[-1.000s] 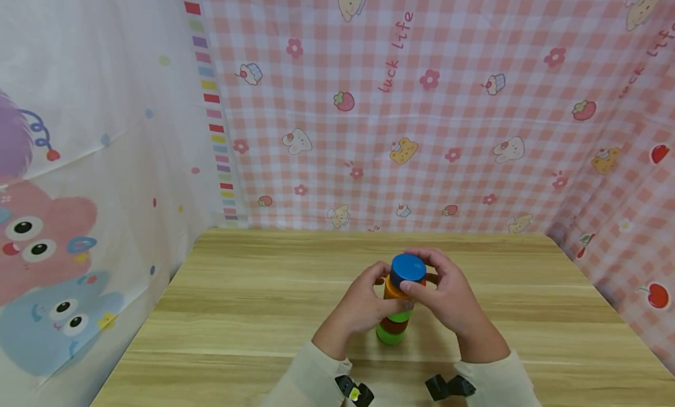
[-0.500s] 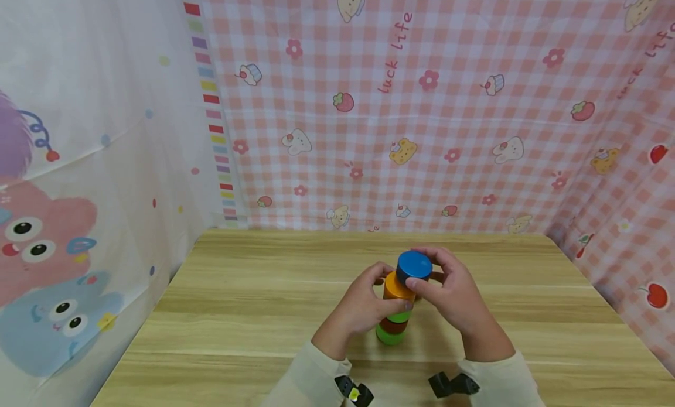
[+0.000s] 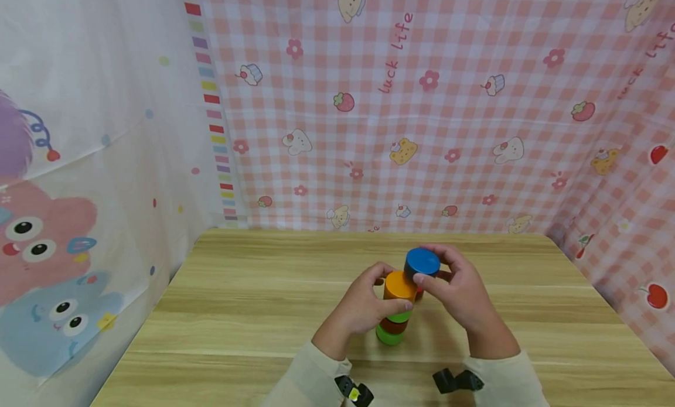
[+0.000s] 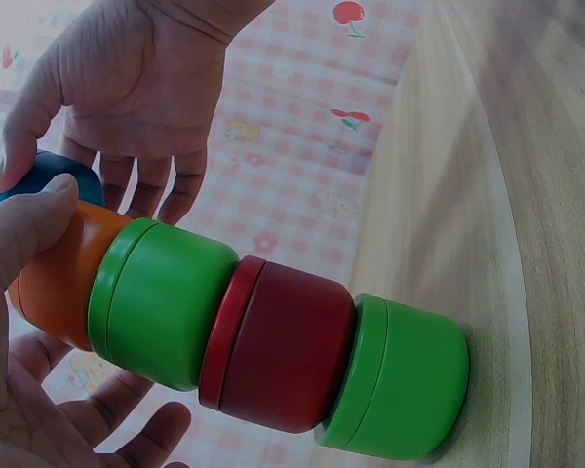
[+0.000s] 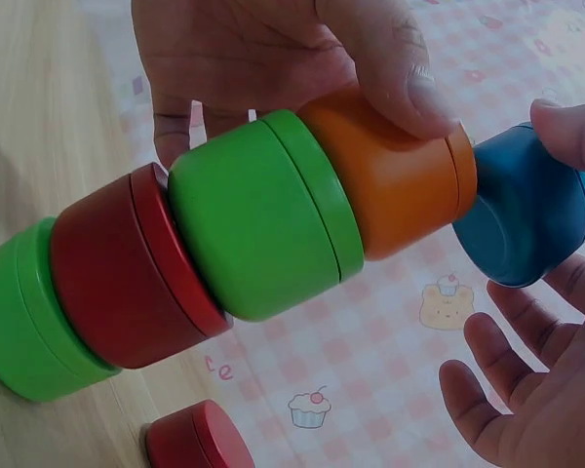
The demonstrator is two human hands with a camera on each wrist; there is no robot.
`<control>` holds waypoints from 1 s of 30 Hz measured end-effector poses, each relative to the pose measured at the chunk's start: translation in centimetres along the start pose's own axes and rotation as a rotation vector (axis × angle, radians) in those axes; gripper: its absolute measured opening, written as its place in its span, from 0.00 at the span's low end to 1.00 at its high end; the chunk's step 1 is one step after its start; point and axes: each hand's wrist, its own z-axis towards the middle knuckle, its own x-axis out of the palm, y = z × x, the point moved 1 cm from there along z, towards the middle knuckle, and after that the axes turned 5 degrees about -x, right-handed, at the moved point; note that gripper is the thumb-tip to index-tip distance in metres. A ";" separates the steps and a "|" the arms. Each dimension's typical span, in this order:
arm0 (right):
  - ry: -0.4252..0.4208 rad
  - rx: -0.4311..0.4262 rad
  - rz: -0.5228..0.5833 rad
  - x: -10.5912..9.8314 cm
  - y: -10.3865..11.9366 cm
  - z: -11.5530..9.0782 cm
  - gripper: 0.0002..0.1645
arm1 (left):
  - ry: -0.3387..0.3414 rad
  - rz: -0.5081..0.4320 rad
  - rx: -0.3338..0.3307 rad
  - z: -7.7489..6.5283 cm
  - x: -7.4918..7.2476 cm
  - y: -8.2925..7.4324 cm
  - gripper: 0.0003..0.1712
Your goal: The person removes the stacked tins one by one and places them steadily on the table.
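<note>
- Right hand [image 3: 457, 287] pinches the blue canister [image 3: 423, 260], thumb on the near side, fingers round the far side. Blue is up at the top of the stack, offset to the right of the orange canister [image 3: 399, 286]; can't tell if the two touch.
- Left hand [image 3: 364, 301] grips orange, thumb across its near side.
- Under orange, going down: upper green canister [image 4: 166, 302], dark red canister [image 4: 283, 346], lower green canister [image 4: 400, 380] on the tabletop [image 3: 263, 290]. Joints slightly out of line.
- Handling, by look: rigid shells, probably light, not squashy. Smooth satin sides, so likely a bit slippery; a drop might dent one or pop a lid.
- Best hold: opposite sides of the body, below the lid seam. Pulling on the rim alone could lift the lid. Bases are rounded in at the bottom, so low grips may slide.
- Stack is tall and narrow; a sideways knock would probably topple it. Left hand's hold should steady the top.
- Red canister [image 5: 200, 439] stands just behind the stack; watch clearance there.
- Wood runs wide left and right. Table edges well apart from the stack; patterned cloth [image 3: 369, 178] rises at the far edge.
</note>
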 end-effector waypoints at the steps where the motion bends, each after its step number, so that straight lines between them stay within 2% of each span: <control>1: -0.002 0.004 0.004 0.0 -0.1 0.0 0.28 | 0.001 0.000 0.000 0.0 0.0 0.0 0.23; 14: -0.015 0.060 0.045 -0.6 -0.6 0.2 0.31 | 0.000 -0.005 -0.009 0.0 0.0 0.0 0.24; 30: -0.040 0.126 0.006 -1.2 -1.3 0.4 0.34 | -0.003 -0.002 -0.004 0.1 0.0 0.1 0.23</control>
